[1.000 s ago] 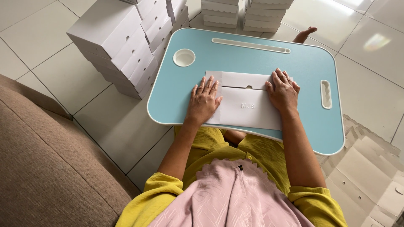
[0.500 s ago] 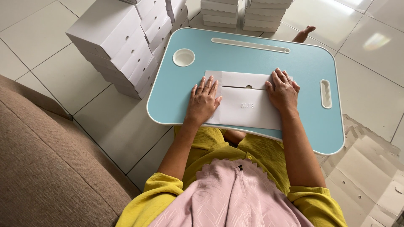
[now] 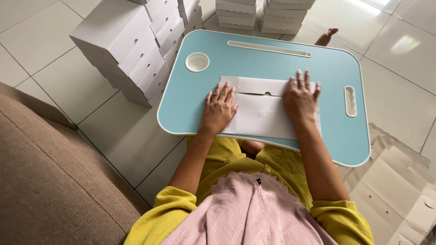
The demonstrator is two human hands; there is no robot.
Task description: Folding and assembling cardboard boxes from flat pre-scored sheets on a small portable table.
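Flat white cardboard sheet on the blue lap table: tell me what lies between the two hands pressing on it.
Head view: between the left hand and right hand lies only the flat white cardboard sheet, with its fold line and small notch.

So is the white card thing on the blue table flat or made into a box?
Flat. The white card lies pressed on the blue table under both hands, only creased.

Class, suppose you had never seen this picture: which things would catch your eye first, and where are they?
The light blue lap table fills the middle, with a flat white cardboard sheet on it. The left hand and right hand lie flat on its two ends. Stacks of white boxes stand on the tiled floor to the upper left.
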